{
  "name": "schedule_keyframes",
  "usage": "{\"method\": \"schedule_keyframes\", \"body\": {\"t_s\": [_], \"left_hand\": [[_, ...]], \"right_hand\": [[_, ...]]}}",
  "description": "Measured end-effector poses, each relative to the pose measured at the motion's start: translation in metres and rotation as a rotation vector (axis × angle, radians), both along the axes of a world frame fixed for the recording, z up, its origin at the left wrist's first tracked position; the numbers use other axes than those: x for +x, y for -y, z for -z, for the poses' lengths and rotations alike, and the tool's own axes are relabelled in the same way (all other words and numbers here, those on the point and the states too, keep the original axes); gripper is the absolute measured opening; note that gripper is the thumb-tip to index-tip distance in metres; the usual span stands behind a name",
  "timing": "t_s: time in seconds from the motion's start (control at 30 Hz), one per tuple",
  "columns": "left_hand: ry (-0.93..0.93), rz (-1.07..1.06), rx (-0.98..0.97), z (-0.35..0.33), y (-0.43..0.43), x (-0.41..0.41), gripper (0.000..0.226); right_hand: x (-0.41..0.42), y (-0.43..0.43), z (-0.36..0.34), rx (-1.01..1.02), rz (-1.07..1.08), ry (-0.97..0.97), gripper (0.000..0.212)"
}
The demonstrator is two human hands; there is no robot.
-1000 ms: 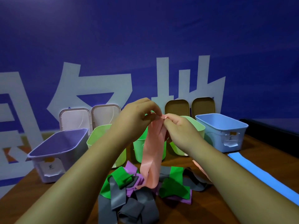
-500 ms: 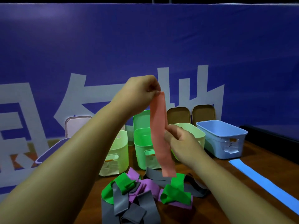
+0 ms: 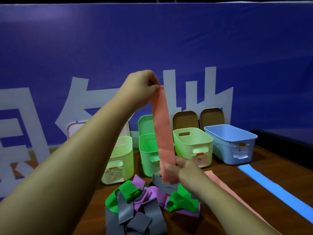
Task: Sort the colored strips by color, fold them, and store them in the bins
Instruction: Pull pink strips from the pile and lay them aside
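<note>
A pink strip [image 3: 162, 133] hangs doubled and vertical above the table. My left hand [image 3: 142, 87] pinches its top end up high. My right hand [image 3: 181, 167] pinches it near the bottom, just above a tangled pile of green, grey and purple strips [image 3: 145, 200]. Behind stand two pale green bins [image 3: 122, 156] [image 3: 193, 143], a mint green bin [image 3: 147, 151] and a light blue bin [image 3: 232, 143]. Another pink strip [image 3: 228, 189] and a blue strip [image 3: 274, 189] lie flat on the right.
Lids lean against the blue banner behind the bins: a white one [image 3: 76, 131] and two brown ones [image 3: 185, 119]. My left forearm hides the bins at the far left. A dark ledge [image 3: 288, 143] borders the wooden table [image 3: 254, 167] on the right.
My left hand has risen with the strip's top end while my right hand slid down it, so the pink strip is now lifted off the pile and stretched straight.
</note>
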State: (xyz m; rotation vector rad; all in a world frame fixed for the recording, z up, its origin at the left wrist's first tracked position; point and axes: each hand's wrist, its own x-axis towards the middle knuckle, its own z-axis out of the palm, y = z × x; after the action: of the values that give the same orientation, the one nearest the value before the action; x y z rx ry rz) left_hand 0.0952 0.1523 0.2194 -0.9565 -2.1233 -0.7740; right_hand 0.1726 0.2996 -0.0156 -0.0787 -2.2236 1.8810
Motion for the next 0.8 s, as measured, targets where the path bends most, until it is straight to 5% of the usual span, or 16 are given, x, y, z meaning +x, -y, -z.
{"method": "schedule_keyframes", "body": {"t_s": [0.53, 0.8], "left_hand": [[0.186, -0.097, 0.021, 0.064, -0.072, -0.055, 0.005], [0.306, -0.022, -0.066, 0.143, -0.144, -0.053, 0.007]], "right_hand": [[0.08, -0.072, 0.031, 0.435, 0.179, 0.014, 0.014], [0.158, -0.119, 0.031, 0.449, 0.319, 0.158, 0.008]]}}
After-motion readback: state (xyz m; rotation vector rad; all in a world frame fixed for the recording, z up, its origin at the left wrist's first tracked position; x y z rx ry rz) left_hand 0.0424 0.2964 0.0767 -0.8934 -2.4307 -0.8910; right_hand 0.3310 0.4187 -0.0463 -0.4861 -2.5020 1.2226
